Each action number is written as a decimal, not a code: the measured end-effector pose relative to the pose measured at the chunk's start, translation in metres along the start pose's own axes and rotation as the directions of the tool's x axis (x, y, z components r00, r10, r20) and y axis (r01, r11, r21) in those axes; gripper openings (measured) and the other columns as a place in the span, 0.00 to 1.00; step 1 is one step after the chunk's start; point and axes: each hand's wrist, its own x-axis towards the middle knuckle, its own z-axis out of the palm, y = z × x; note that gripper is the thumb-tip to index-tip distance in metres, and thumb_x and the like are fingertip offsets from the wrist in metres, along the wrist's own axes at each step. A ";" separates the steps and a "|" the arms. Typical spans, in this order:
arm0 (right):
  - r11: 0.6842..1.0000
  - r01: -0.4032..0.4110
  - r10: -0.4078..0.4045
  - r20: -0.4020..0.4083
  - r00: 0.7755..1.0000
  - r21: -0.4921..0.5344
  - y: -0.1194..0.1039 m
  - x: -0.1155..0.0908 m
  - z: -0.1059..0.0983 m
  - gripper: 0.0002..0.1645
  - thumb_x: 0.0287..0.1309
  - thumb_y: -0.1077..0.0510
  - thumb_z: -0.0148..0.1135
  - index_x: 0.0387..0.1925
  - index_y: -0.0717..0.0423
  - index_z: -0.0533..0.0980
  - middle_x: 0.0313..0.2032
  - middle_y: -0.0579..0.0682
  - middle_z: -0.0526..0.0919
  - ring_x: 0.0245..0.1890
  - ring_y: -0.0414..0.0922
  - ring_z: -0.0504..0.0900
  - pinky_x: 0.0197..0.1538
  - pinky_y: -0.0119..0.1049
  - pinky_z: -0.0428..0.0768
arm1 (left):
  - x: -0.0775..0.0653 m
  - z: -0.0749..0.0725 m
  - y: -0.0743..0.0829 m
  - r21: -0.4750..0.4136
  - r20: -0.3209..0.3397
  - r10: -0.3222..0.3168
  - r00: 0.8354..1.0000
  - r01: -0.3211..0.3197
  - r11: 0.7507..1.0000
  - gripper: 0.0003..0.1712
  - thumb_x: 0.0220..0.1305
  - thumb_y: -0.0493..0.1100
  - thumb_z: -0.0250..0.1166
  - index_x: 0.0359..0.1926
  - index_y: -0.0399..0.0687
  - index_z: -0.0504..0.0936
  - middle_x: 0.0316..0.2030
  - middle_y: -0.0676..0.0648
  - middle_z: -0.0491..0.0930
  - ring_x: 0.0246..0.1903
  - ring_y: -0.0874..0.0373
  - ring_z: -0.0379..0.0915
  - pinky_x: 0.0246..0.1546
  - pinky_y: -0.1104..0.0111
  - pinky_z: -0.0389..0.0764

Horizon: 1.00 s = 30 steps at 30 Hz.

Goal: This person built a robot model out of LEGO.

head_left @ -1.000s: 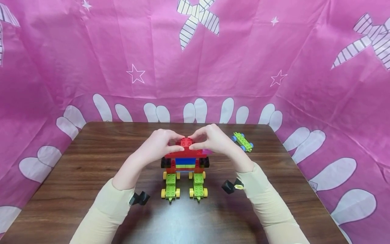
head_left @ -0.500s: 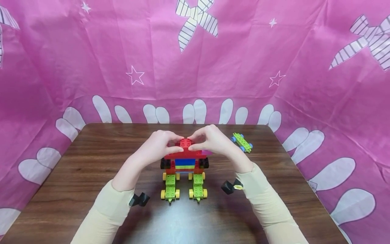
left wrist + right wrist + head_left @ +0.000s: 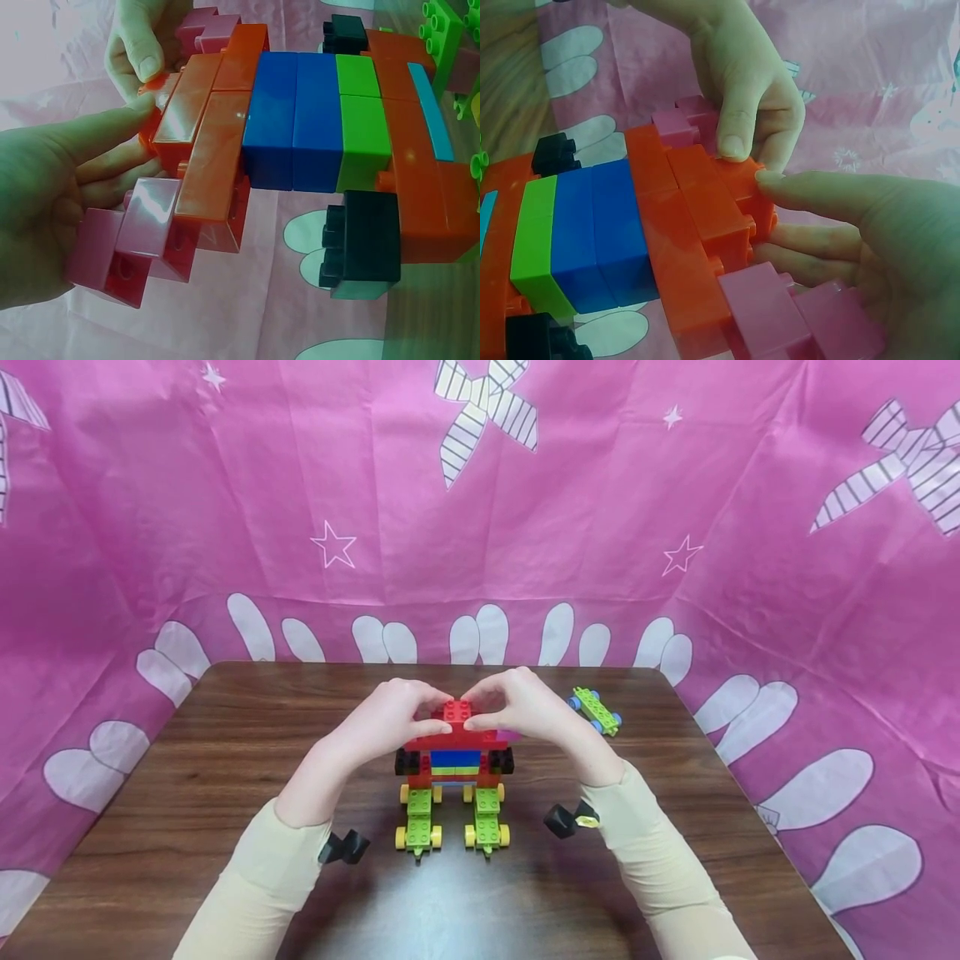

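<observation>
A brick figure stands upright in the middle of the table. Both hands meet at its top red brick (image 3: 457, 711). My left hand (image 3: 382, 720) pinches that brick from the left, thumb in front and fingers behind. On the other side, my right hand (image 3: 528, 708) pinches it the same way. Below are wider red bricks (image 3: 214, 161), blue bricks (image 3: 292, 124) and a lime layer (image 3: 364, 135). Pink bricks (image 3: 154, 221) step outward under the hands, and black bricks (image 3: 367, 244) jut out lower down. Two green wheeled bases (image 3: 419, 833) with yellow wheels carry the figure.
A loose green wheeled base (image 3: 597, 710) with blue wheels lies at the back right of the brown wooden table (image 3: 187, 793). Pink patterned cloth (image 3: 420, 527) hangs behind the table and along its sides. Black blocks (image 3: 344, 847) are fixed at the wrists.
</observation>
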 end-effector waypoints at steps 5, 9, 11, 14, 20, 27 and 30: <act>1.000 0.029 -0.029 -0.002 1.000 0.002 0.000 -0.003 0.000 0.20 0.54 0.51 0.73 0.48 0.54 0.83 0.43 0.48 0.88 0.43 0.43 0.86 0.44 0.35 0.85 | 0.001 -0.001 0.001 0.011 0.007 0.011 1.000 -0.011 1.000 0.24 0.58 0.47 0.72 0.55 0.44 0.83 0.48 0.45 0.86 0.48 0.52 0.82 0.50 0.59 0.82; 0.998 0.056 -0.056 -0.018 0.998 -0.003 0.001 -0.007 0.000 0.22 0.55 0.50 0.71 0.50 0.54 0.82 0.46 0.49 0.87 0.46 0.44 0.85 0.46 0.36 0.85 | 0.001 -0.001 0.000 0.051 -0.002 0.043 0.999 -0.043 0.998 0.24 0.58 0.48 0.72 0.54 0.44 0.83 0.48 0.46 0.86 0.49 0.52 0.81 0.52 0.58 0.82; 0.998 0.062 -0.061 -0.043 0.997 0.006 0.002 -0.009 -0.001 0.24 0.55 0.50 0.71 0.52 0.54 0.81 0.48 0.50 0.86 0.49 0.45 0.84 0.48 0.38 0.84 | 0.000 -0.001 0.000 0.062 -0.005 0.049 0.999 -0.049 0.997 0.25 0.58 0.49 0.72 0.55 0.45 0.82 0.48 0.46 0.85 0.50 0.52 0.81 0.53 0.57 0.81; 0.997 0.069 -0.066 -0.118 0.991 0.026 0.005 -0.013 -0.005 0.26 0.55 0.50 0.72 0.54 0.54 0.80 0.51 0.51 0.85 0.52 0.46 0.83 0.53 0.43 0.83 | -0.001 0.000 -0.002 0.063 -0.006 0.047 0.999 -0.047 0.997 0.26 0.58 0.50 0.72 0.56 0.45 0.81 0.50 0.46 0.84 0.52 0.51 0.80 0.54 0.55 0.80; 0.991 0.131 -0.125 -0.373 0.919 -0.010 0.020 -0.019 -0.013 0.27 0.54 0.56 0.73 0.56 0.59 0.78 0.51 0.55 0.85 0.52 0.50 0.83 0.56 0.48 0.80 | -0.002 0.000 -0.005 0.074 -0.030 0.058 0.998 -0.056 0.996 0.29 0.57 0.51 0.73 0.58 0.45 0.80 0.52 0.45 0.83 0.53 0.51 0.78 0.56 0.55 0.79; 0.989 0.141 -0.141 -0.607 0.782 -0.048 0.053 -0.024 -0.018 0.24 0.52 0.63 0.72 0.53 0.63 0.79 0.47 0.59 0.85 0.47 0.52 0.84 0.49 0.43 0.83 | -0.002 0.001 -0.009 0.075 -0.074 0.082 0.994 -0.076 0.994 0.28 0.55 0.51 0.73 0.55 0.45 0.82 0.50 0.46 0.84 0.51 0.51 0.79 0.55 0.55 0.79; 0.994 0.096 -0.101 -0.624 0.775 -0.043 0.071 -0.026 -0.018 0.23 0.53 0.63 0.71 0.52 0.63 0.79 0.47 0.60 0.86 0.46 0.53 0.84 0.46 0.43 0.82 | -0.003 0.001 -0.010 0.077 -0.079 0.074 0.994 -0.068 0.995 0.27 0.55 0.51 0.74 0.54 0.45 0.83 0.49 0.46 0.85 0.51 0.52 0.80 0.54 0.55 0.79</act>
